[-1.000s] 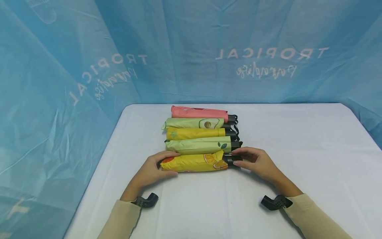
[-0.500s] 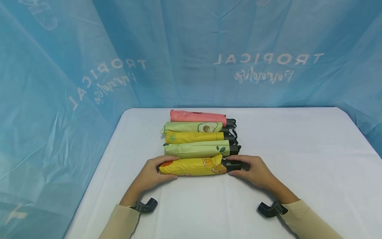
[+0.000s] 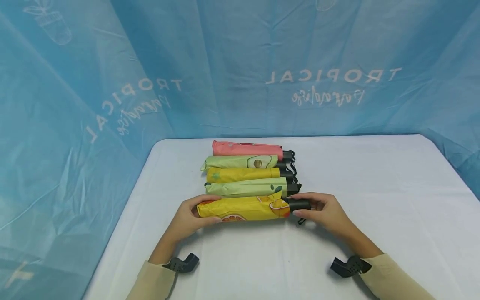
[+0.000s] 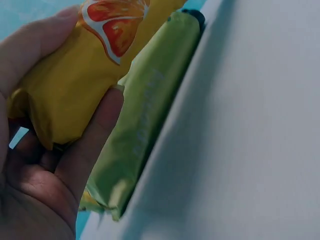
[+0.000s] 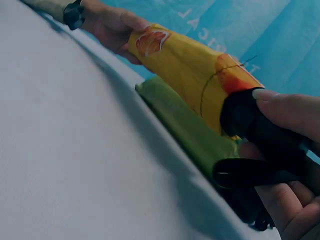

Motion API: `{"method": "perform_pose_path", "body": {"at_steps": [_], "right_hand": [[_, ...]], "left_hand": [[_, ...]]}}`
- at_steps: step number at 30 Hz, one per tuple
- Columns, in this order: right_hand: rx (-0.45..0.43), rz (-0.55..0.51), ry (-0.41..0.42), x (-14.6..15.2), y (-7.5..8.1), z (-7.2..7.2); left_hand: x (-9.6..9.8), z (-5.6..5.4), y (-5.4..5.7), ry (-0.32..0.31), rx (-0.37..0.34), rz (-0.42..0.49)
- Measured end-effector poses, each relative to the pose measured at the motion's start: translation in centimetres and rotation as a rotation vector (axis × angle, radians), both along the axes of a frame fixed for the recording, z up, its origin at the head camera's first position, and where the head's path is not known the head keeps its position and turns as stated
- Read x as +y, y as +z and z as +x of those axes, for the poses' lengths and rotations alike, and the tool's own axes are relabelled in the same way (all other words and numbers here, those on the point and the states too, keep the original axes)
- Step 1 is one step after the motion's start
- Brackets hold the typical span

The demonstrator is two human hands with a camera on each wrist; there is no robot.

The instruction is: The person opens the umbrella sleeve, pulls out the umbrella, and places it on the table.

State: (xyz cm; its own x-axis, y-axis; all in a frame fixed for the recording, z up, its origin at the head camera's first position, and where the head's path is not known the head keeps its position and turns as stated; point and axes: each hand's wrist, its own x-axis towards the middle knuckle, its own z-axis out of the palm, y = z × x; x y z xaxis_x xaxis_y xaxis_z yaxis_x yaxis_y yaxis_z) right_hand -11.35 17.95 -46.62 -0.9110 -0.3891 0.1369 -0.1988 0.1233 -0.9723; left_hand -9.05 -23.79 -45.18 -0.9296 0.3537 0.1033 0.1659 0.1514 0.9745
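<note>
A folded yellow umbrella with orange-slice prints lies crosswise between my two hands, raised off the white table in both wrist views. My left hand grips its left end, thumb on the near side and fingers over the far side. At the other end my right hand pinches the black handle between thumb and fingers. A black wrist strap loops down from that handle. Just behind is a folded light green umbrella with leaf prints, its black handle also pointing right.
Farther back, parallel in the row, lie a plain yellow umbrella, a green avocado-print umbrella and a pink umbrella. The white tabletop extends to both sides. Blue printed sheeting hangs behind and at the left.
The yellow orange-print umbrella has turned and risen a little, showing an orange slice on its near side and its strap below. My right hand moved to the handle's end, then inward, then slightly right.
</note>
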Motion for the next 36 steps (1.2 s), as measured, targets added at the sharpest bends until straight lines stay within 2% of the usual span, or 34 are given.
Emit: {"method": "perform_pose_path", "body": {"at_steps": [6,13,16,21,29,32,36], "right_hand": [[0.044,-0.086,0.012,0.3,1.0,1.0],[0.001,-0.111,0.024,0.5,2.3,3.1],[-0.005,-0.131,0.039,0.6,2.7,3.9],[0.014,-0.099,0.02,0.8,3.4,5.0],[0.107,-0.033,0.033,0.8,4.4,6.0],[0.113,-0.08,0.042,1.0,4.7,6.2],[0.117,-0.171,0.068,1.2,4.8,6.5]], "left_hand": [[0.7,0.3,1.1,-0.04,-0.003,0.05],[1.7,0.9,2.3,-0.115,0.045,0.083],[1.9,1.3,2.8,-0.125,0.05,0.09],[2.2,1.9,3.4,-0.127,0.07,0.068],[2.3,2.9,4.3,-0.129,0.08,0.065],[2.4,3.1,4.7,-0.135,0.092,0.061],[2.6,3.2,5.1,-0.152,0.142,0.058]]}}
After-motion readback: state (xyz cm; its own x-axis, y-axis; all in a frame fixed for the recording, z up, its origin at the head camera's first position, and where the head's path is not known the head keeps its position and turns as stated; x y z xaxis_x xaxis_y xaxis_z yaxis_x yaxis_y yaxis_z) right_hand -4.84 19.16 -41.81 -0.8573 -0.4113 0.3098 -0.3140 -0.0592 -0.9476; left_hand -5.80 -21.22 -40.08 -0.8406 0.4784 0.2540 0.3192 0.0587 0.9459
